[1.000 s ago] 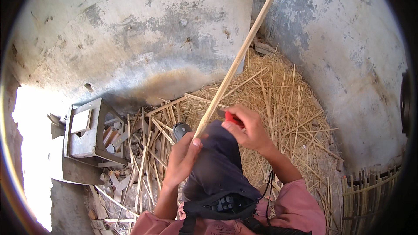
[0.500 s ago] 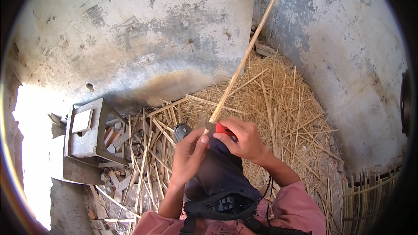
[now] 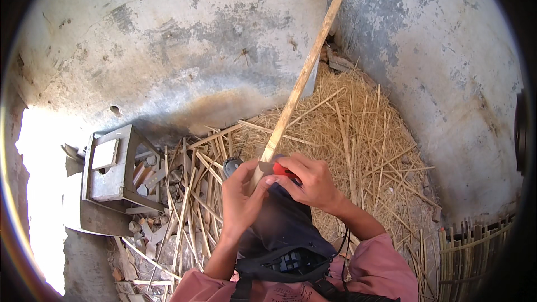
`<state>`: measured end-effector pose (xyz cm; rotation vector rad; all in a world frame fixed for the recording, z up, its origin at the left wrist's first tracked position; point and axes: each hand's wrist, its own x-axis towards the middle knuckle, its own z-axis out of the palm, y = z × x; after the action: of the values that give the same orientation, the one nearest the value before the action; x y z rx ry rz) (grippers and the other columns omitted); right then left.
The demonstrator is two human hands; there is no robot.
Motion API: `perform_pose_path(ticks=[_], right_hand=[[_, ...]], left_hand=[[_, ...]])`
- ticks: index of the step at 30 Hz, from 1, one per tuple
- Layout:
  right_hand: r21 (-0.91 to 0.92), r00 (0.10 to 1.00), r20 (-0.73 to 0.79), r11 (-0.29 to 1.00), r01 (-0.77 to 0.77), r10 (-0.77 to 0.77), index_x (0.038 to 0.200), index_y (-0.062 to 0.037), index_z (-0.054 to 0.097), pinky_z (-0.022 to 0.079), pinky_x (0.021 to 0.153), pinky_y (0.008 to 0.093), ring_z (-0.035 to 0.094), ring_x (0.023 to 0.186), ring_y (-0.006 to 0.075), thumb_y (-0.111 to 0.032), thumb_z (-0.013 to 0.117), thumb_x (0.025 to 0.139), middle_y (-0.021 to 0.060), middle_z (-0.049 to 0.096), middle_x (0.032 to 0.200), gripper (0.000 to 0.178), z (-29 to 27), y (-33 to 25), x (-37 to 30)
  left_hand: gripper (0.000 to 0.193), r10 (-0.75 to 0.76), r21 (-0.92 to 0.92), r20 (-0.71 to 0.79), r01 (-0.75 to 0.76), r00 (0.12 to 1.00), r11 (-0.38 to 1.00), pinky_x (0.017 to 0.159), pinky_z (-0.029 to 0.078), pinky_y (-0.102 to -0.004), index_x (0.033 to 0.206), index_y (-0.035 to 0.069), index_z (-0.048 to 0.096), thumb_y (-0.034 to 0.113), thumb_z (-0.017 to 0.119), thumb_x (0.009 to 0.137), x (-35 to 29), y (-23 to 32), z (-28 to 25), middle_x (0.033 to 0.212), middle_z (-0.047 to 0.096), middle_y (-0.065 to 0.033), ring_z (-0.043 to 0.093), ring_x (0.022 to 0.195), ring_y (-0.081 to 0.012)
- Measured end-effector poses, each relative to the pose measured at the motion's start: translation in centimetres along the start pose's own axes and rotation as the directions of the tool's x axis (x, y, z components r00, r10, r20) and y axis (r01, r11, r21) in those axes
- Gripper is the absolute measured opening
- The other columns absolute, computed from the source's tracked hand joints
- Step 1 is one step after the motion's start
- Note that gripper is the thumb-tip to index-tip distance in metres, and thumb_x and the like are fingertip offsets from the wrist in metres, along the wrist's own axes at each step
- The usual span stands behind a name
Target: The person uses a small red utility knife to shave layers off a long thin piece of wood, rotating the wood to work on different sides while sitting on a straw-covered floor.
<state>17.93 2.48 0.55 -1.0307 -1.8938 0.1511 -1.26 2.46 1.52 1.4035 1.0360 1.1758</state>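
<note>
A long, pale wooden strip, possibly split bamboo, slants from my hands up past the top edge of the view, its far end out of sight. My left hand grips its near end, the thumb reaching across toward the blade. In my right hand is a knife with a red handle and a short, broad, greyish blade. The blade lies across the strip just beside my left fingers. Both hands are above my dark-trousered leg, close together. How deep the edge sits in the wood cannot be made out.
Straw and shavings cover the floor ahead and right, with loose strips at left. An upturned wooden stool stands left near rubble. Peeling walls enclose the corner. A slatted panel sits at lower right.
The strip has turned, showing a broader face, and its upper part has shifted left. My knife hand has moved slightly left and down, and my left hand has rolled slightly.
</note>
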Motion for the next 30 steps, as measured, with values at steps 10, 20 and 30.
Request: perform_pose_path(ticks=[10, 20, 30], right_hand=[[0.117, 0.991, 0.113, 0.989, -0.089, 0.076, 0.123, -0.0053, 0.069, 0.055, 0.06, 0.0403, 0.069, 0.068, 0.0288, -0.021, 0.076, 0.096, 0.0092, 0.065, 0.088, 0.032, -0.8, -0.4, 0.6], [0.116, 0.996, 0.09, 0.993, -0.034, 0.024, 0.128, -0.0034, 0.07, 0.056, 0.06, 0.039, 0.071, 0.07, 0.03, -0.02, 0.076, 0.096, 0.0126, 0.072, 0.091, 0.036, -0.4, 0.1, 0.4], [0.097, 0.997, 0.053, 0.994, -0.055, 0.05, 0.127, -0.0015, 0.069, 0.056, 0.061, 0.0398, 0.072, 0.073, 0.0325, -0.012, 0.077, 0.093, 0.0146, 0.072, 0.093, 0.036, -0.1, -0.5, 0.1]], left_hand=[[0.034, 0.064, 0.072, -0.018, -0.063, 0.998, 0.995, 0.065, 0.057, -0.0233, 0.125, -0.004, 0.066, 0.004, 0.08, 0.095, 0.4, 0.0, -0.1, 0.103, 0.074, -0.0064, 0.068, 0.085, -0.0083], [0.036, 0.232, 0.282, -0.123, -0.19, 0.965, 0.94, 0.073, 0.055, -0.0286, 0.116, -0.002, 0.071, 0.012, 0.088, 0.088, 0.4, -0.1, -0.1, 0.091, 0.076, -0.0112, 0.071, 0.081, -0.0147], [0.032, 0.245, 0.301, -0.179, -0.184, 0.953, 0.936, 0.067, 0.051, -0.0251, 0.106, -0.002, 0.07, 0.011, 0.091, 0.086, 0.4, -0.2, 0.2, 0.083, 0.072, -0.0061, 0.064, 0.075, -0.0085]])
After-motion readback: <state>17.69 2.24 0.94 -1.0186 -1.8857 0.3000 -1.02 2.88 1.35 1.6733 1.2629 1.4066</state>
